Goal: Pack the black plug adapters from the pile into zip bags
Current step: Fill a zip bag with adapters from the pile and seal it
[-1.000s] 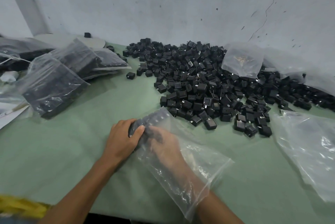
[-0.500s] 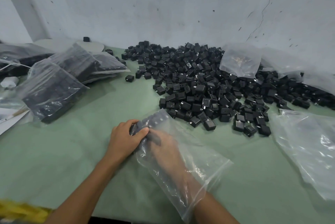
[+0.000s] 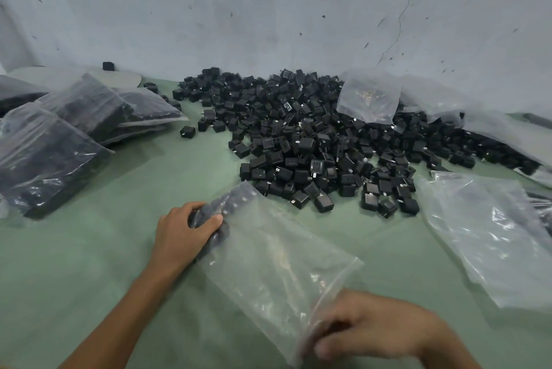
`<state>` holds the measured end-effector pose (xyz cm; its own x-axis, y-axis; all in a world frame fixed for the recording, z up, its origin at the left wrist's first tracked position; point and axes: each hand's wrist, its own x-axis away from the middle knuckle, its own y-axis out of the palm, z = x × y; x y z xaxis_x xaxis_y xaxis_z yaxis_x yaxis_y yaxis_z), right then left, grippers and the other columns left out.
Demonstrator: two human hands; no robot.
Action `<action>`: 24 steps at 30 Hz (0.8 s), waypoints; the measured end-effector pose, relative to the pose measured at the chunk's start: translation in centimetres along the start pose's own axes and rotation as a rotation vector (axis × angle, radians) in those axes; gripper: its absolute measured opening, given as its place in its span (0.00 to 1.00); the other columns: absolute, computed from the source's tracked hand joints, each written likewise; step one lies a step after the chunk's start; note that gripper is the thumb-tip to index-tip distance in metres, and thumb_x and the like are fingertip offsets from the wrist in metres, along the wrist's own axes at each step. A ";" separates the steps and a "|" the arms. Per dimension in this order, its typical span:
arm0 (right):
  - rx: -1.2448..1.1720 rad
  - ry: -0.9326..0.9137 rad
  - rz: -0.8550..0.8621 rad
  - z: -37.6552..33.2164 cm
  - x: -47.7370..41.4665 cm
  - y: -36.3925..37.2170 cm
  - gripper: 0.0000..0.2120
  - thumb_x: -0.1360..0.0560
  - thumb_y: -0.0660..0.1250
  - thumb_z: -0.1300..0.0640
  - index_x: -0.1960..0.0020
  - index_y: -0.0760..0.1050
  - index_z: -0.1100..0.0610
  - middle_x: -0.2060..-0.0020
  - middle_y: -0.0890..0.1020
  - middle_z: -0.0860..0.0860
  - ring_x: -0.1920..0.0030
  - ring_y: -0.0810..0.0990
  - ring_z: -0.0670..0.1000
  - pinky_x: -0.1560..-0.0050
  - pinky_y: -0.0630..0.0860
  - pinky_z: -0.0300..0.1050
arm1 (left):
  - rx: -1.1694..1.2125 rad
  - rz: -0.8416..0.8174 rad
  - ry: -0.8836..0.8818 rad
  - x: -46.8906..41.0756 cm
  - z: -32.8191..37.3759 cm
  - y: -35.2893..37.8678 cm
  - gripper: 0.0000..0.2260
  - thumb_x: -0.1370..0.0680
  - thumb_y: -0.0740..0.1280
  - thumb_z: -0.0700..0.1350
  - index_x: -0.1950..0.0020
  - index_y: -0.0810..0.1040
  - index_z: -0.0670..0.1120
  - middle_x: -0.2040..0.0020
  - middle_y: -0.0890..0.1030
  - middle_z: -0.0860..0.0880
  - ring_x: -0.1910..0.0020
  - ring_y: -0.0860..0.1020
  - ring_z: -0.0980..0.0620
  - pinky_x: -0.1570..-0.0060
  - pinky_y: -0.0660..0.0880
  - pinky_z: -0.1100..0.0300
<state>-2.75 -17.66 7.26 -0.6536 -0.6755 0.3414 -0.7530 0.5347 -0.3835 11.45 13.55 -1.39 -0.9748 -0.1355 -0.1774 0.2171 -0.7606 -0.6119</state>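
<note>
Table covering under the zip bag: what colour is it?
The table covering is plain pale green, clearest in the head view.

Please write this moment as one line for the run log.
phase: bagging | left hand: grips zip bag end holding adapters | right hand: at bag mouth, blurred | pile: many adapters unpacked

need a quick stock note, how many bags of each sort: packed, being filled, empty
packed bags: 3 at least, more may hide behind
bag being filled: 1
empty bags: 2 at least
total: 6 at least
</note>
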 end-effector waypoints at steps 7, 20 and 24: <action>0.103 0.063 0.794 1.1 -1.9 -9.0 0.07 0.22 0.69 0.55 0.49 0.83 0.45 0.56 0.84 0.43 0.54 0.82 0.46 0.54 0.79 0.40 | 0.000 -0.028 -0.022 0.3 0.4 -0.1 0.25 0.33 0.68 0.64 0.44 0.82 0.50 0.52 0.81 0.51 0.50 0.78 0.47 0.42 0.75 0.48; -0.134 0.228 1.160 7.5 -5.7 -9.7 0.07 0.20 0.63 0.55 0.45 0.78 0.53 0.56 0.83 0.51 0.65 0.83 0.45 0.63 0.78 0.37 | 0.004 0.010 0.006 0.3 0.2 0.0 0.13 0.27 0.76 0.54 0.46 0.82 0.52 0.55 0.80 0.52 0.51 0.78 0.48 0.43 0.74 0.49; -0.632 0.072 1.140 6.3 2.7 -5.0 0.13 0.19 0.61 0.63 0.51 0.83 0.53 0.52 0.84 0.60 0.63 0.83 0.55 0.65 0.80 0.45 | -0.009 0.009 0.015 0.2 0.0 0.0 0.15 0.28 0.75 0.57 0.45 0.83 0.51 0.54 0.81 0.51 0.52 0.78 0.48 0.44 0.74 0.50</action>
<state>-0.26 -25.40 4.69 -0.9320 0.3316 0.1466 0.3316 0.9431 -0.0251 11.20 13.49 -1.39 -0.9720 -0.1328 -0.1939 0.2261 -0.7537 -0.6172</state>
